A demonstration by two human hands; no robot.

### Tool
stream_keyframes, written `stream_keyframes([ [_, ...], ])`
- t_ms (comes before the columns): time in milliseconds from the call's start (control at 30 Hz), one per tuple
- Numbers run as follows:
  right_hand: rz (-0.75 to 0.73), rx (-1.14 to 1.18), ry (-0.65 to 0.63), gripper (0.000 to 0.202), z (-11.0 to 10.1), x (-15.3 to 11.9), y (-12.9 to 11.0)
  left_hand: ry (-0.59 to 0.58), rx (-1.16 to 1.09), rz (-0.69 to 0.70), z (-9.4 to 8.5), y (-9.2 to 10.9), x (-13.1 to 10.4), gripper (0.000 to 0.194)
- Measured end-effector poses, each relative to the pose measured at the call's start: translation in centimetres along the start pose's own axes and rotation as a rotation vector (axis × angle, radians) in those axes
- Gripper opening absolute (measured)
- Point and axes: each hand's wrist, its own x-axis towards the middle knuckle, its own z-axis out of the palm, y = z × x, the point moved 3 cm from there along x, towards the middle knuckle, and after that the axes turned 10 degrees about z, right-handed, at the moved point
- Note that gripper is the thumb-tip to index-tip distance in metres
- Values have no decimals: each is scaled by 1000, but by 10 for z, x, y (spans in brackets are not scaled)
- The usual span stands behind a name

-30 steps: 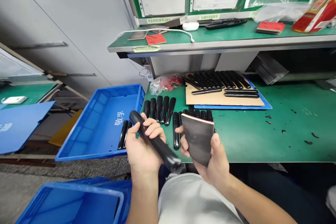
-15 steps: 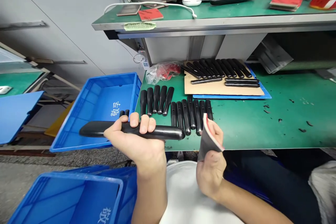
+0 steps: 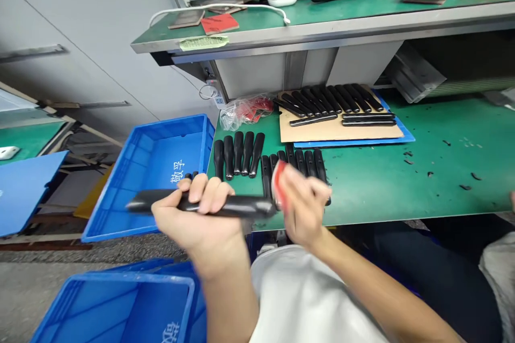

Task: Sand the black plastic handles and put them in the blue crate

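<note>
Green workbench [image 3: 362, 182] fills the right, with a blue plastic crate [image 3: 147, 158] beside its left edge. On the bench, a cardboard sheet [image 3: 289, 131] carries many dark handles [image 3: 338, 99]. One long black handle [image 3: 247, 206], roughly level, spans crate and bench edge, wrapped by the curled fingers of the left hand [image 3: 209, 220]. The right hand [image 3: 301, 198] pinches a red-backed pad [image 3: 278, 182] at its right end; blur hides whether they touch.

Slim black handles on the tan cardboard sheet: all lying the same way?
No, three handles lie crosswise in front of the slanted row.
</note>
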Motion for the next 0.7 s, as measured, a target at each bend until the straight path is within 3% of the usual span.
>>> stream_keyframes([
  [133, -37, -20, 175, 44, -23, 0, -4, -4, -73, -103, -7, 12, 4, 31],
  [267, -235, 248, 117, 44, -40, -27, -20, 51, -113, -98, -13, 14, 12, 31],
  [433, -229, 458, 70, 49, -44, -51, -35, 38, -94, -98, -14, 10, 15, 29],
  [600, -327, 237, 235, 44, -45, -60, -62, 86, -115, -110, -13, 3, 13, 27],
  [700, -403, 42, 224, 50, -27, -55, -61, 108, -165, -149, -9, -4, 9, 27],
])
